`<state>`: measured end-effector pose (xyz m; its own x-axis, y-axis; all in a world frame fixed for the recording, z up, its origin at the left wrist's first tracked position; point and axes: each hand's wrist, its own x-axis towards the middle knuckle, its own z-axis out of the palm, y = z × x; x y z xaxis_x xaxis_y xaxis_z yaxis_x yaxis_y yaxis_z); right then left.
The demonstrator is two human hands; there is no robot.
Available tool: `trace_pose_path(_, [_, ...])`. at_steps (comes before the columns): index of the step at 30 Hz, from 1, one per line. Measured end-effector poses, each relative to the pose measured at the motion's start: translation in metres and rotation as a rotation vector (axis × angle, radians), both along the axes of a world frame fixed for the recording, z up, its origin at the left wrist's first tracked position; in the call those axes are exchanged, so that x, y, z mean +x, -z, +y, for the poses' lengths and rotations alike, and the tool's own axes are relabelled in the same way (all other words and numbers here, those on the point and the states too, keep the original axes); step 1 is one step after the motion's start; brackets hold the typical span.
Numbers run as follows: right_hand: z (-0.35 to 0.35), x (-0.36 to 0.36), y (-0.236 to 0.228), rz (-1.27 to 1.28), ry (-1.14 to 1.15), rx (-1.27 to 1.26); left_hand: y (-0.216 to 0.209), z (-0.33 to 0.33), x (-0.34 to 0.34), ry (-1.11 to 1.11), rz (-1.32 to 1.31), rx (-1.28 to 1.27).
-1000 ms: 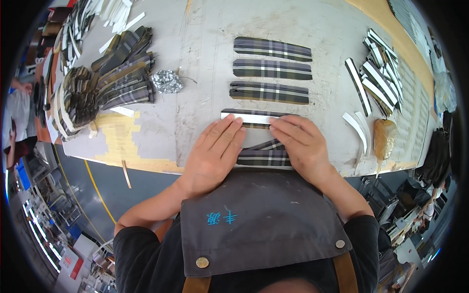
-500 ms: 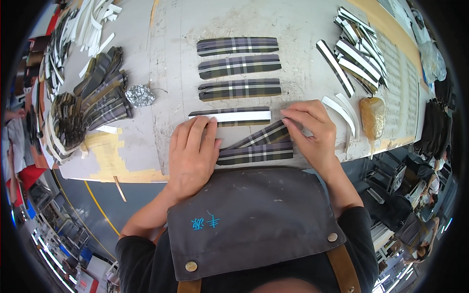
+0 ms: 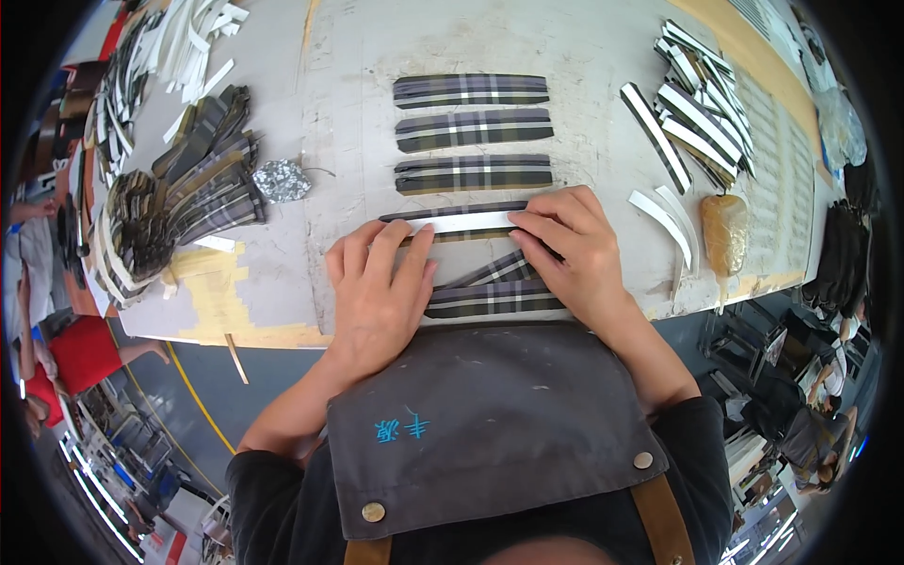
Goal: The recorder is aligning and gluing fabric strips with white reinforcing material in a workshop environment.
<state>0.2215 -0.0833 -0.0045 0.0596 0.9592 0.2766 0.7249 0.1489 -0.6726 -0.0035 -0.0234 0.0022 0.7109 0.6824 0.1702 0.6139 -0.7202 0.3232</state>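
A white strip (image 3: 463, 222) lies along a plaid fabric strip (image 3: 452, 207) in front of me. My left hand (image 3: 381, 287) rests over the left end, its fingers stretched and spread, with fingertips on or beside the white strip. At the right end, the thumb and fingers of my right hand (image 3: 570, 250) close together at the white strip's tip. Just nearer to me lies another plaid piece (image 3: 494, 298), with a slanting plaid strip (image 3: 485, 271) above it, partly hidden by my right hand. Three plaid pieces, including the middle one (image 3: 473, 130), lie in a column farther off.
A bundle of plaid pieces (image 3: 212, 188) lies at the left, beside a crumpled silvery lump (image 3: 282, 181). White strips (image 3: 193, 47) are heaped behind it. Strips faced with white (image 3: 697, 113), loose white strips (image 3: 664, 226) and an amber wrapped block (image 3: 723, 235) lie at the right.
My right hand has let go of the slanting plaid strip and moved left and up to the white strip's right end. My left hand stays at the left end.
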Motion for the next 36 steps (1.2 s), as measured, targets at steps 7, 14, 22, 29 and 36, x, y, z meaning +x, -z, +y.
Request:
trace_pose_path(7, [0.021, -0.019, 0.006, -0.001, -0.208, 0.057, 0.011, 0.020, -0.027, -0.182, -0.330, -0.101])
trace_pose_path(14, [0.027, -0.042, 0.014, -0.126, -0.396, 0.046, 0.018, 0.033, -0.032, -0.264, -0.428, -0.257])
trace_pose_path(22, [0.025, -0.042, 0.015, -0.224, -0.462, 0.016, 0.023, 0.039, -0.035, -0.110, -0.370, -0.236])
trace_pose_path(29, [0.025, -0.039, 0.017, -0.230, -0.488, 0.022, 0.024, 0.037, -0.033, -0.097, -0.373, -0.184])
trace_pose_path(36, [0.027, -0.040, 0.014, -0.237, -0.490, 0.025, 0.024, 0.037, -0.033, -0.088, -0.357, -0.174])
